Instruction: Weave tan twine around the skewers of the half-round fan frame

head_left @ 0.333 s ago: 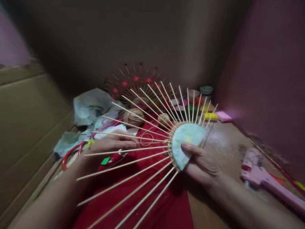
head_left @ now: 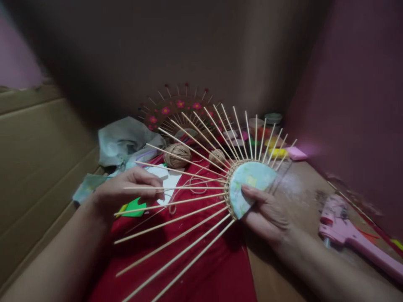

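Note:
My right hand (head_left: 264, 209) grips a half-round piece covered in pale blue patterned fabric (head_left: 252, 180), thumb on its face and fingers behind. Thin wooden sticks (head_left: 185, 233) fan out from its curved edge, where twine (head_left: 227, 188) is woven between them in a narrow band. Behind the left-hand sticks, my left hand (head_left: 134, 184) has its fingertips pinched together. A loose strand of twine runs from the woven band toward these fingertips, which seem closed on it. Two balls of twine, a larger one (head_left: 177, 156) and a smaller one (head_left: 217, 156), lie beyond the sticks.
Under the work lies a red cloth (head_left: 220, 260). A pink glue gun (head_left: 352, 237) rests on the right. A fan with pink flowers (head_left: 180, 104) stands at the back. Grey plastic (head_left: 126, 140) and green paper (head_left: 135, 207) lie left; a cardboard wall (head_left: 40, 155) borders that side.
My left hand has drawn back left and its fingers have bent into a pinch. The stick fan has shifted slightly right and turned a little in my right hand.

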Demonstrator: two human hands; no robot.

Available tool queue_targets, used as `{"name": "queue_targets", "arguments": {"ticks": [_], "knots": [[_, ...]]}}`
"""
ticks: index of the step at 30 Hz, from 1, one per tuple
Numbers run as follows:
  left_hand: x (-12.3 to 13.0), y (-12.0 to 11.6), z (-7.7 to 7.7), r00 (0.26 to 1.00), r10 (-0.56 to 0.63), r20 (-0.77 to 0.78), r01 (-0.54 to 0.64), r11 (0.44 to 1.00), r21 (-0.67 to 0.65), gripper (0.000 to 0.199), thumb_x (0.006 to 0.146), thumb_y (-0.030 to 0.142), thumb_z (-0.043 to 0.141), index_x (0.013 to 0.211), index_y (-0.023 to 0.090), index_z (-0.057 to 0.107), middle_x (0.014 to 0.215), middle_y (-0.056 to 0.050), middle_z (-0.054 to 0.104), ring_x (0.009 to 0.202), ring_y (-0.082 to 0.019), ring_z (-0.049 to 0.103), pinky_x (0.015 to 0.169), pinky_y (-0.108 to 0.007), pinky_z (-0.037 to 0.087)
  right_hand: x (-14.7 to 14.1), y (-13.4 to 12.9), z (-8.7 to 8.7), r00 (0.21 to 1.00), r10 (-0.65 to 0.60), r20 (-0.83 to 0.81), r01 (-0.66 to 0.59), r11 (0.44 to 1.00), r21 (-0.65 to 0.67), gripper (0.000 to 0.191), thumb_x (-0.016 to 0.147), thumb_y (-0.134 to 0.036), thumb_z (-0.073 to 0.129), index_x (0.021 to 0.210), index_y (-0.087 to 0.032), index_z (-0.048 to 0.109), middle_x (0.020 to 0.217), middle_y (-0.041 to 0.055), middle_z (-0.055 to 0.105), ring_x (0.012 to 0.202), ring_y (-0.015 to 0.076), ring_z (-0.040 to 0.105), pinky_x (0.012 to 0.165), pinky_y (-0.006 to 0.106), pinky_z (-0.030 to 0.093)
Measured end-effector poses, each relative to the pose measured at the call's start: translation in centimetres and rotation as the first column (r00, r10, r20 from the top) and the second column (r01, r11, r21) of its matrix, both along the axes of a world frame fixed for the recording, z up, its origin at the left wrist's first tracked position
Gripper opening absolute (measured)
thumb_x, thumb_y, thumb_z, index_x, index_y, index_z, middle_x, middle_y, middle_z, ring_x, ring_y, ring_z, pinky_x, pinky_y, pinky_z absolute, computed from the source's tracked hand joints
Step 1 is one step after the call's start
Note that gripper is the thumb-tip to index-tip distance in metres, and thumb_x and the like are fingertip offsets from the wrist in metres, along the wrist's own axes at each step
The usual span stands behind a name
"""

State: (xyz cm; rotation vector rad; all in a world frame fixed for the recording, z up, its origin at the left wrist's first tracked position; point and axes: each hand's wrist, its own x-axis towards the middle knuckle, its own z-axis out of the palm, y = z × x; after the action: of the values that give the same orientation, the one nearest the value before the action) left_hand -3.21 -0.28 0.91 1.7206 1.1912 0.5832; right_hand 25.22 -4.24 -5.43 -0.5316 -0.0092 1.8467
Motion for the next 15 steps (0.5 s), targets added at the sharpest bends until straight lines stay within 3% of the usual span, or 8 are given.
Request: {"name": "queue_targets", "arguments": {"ticks": [3,7,13,15], "knots": [[-0.1,0.1,0.1,0.992,-0.11,0.07,0.116,0.988,-0.102,0.017,0.064,0.032,0.065,0.066,0.016,0.072,0.052,-0.004,0.057,0.048,-0.012,0.045,0.046,-0.022,0.032,0.1,0.3,-0.1,0.999,-0.048,-0.007,0.048,0.999,-0.011,0.037,0.065,0.005,0.057,0.098,-0.012,0.063,0.078,0.0072,0.069,0.075,0.0179,0.062,0.083,0.04,0.049],[-0.8,0.6,0.1,0.978,-0.194,0.073,0.201,0.975,-0.097,0.022,0.069,0.033,0.061,0.06,0.016,0.071,0.046,-0.002,0.051,0.045,-0.011,0.04,0.048,-0.024,0.031,0.0,0.4,0.0,0.995,-0.099,0.002,0.099,0.994,-0.043,0.044,0.066,0.007,0.054,0.105,-0.013,0.06,0.078,0.0059,0.068,0.073,0.0166,0.063,0.083,0.039,0.05],[-2.1,0.8,0.4,0.984,-0.178,0.006,0.178,0.984,-0.017,0.018,0.068,0.03,0.06,0.062,0.017,0.071,0.049,-0.001,0.051,0.05,-0.01,0.042,0.053,-0.024,0.033,-0.1,0.6,0.1,0.994,-0.108,0.016,0.108,0.993,-0.051,0.045,0.067,0.008,0.053,0.107,-0.013,0.059,0.078,0.006,0.068,0.071,0.0162,0.063,0.08,0.038,0.052],[-2.5,0.6,0.7,0.994,-0.108,-0.013,0.108,0.993,0.04,0.019,0.065,0.03,0.061,0.057,0.016,0.069,0.049,-0.002,0.053,0.051,-0.011,0.045,0.054,-0.025,0.035,0.0,0.7,0.1,0.993,-0.117,0.017,0.118,0.992,-0.036,0.045,0.067,0.008,0.053,0.106,-0.014,0.059,0.078,0.0055,0.068,0.071,0.0157,0.063,0.079,0.037,0.053]]}}
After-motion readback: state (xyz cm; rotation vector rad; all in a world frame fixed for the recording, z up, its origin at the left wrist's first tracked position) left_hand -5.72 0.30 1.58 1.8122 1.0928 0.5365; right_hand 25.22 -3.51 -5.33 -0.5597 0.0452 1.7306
